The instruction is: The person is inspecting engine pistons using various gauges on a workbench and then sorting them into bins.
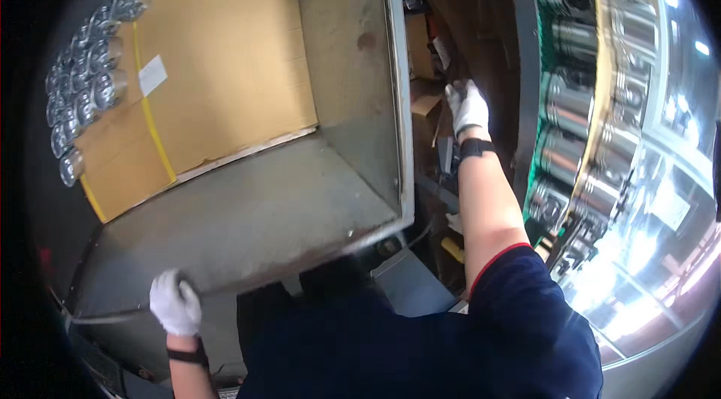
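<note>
Head view: left hand (176, 303), fingers curled, sits at the near edge of the bin (255, 196); right hand (467, 108), fingers bent, is over the dark shelf (484, 39) right of the bin. For a careful reach, keep the bare forearm (487, 196) off the bin's metal rim. Whether either hand grasps anything I cannot tell: the right palm is hidden, the shelf's clutter (426, 104) dim
</note>
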The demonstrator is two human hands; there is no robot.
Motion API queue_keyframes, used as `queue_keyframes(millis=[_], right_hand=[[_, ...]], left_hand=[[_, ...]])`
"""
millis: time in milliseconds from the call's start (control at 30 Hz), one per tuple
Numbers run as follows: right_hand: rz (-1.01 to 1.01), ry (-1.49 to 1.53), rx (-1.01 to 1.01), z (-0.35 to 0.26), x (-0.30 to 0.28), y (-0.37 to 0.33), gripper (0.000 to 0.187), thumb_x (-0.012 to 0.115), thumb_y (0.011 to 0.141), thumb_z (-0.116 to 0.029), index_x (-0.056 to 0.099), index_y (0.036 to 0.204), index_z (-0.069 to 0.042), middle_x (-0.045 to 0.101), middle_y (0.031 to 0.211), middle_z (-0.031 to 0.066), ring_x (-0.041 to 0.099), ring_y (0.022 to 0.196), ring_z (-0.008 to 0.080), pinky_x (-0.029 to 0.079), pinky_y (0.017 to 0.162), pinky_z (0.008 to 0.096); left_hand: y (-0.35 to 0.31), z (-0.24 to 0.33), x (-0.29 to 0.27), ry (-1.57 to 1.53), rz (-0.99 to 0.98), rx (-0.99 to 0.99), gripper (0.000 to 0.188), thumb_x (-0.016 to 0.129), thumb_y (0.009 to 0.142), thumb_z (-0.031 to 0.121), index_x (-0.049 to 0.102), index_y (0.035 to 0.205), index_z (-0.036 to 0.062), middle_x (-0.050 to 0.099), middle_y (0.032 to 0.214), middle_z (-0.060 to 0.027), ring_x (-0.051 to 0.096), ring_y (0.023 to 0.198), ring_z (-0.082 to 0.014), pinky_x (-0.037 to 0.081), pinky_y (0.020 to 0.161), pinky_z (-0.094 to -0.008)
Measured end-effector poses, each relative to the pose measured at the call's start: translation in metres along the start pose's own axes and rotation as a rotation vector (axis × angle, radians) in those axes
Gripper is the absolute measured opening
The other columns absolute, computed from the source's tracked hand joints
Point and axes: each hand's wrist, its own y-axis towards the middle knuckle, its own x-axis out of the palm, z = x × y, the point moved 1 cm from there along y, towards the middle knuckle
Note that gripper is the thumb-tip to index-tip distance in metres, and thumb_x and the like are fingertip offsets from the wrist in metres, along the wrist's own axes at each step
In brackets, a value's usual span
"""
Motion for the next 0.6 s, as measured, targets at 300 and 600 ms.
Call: queue_keyframes(millis=[300, 600], right_hand=[[0.399, -1.248, -0.871, -0.042, 0.077, 0.114, 0.061, 0.064, 0.087, -0.038, 0.05, 0.132, 0.001, 0.05, 0.134, 0.0287, 0.045, 0.126, 0.0416, 0.038, 0.104, 0.0465], [0.609, -1.646, -0.621, -0.067, 0.065, 0.176, 0.074, 0.065, 0.087, -0.033, 0.031, 0.148, -0.01, 0.029, 0.15, 0.0287, 0.042, 0.132, 0.0404, 0.043, 0.102, 0.0459]], left_hand=[[-0.024, -0.029, 0.01, 0.017, -0.228, 0.013, 0.034, 0.047, 0.086, 0.008, 0.053, 0.117, -0.0045, 0.057, 0.115, -0.0247, 0.052, 0.108, -0.0472, 0.04, 0.096, -0.053], [0.016, 0.002, -0.011, 0.099, -0.134, 0.156, 0.024, 0.05, 0.093, 0.011, 0.061, 0.11, -0.0022, 0.064, 0.103, -0.0186, 0.063, 0.089, -0.0381, 0.054, 0.078, -0.046]])
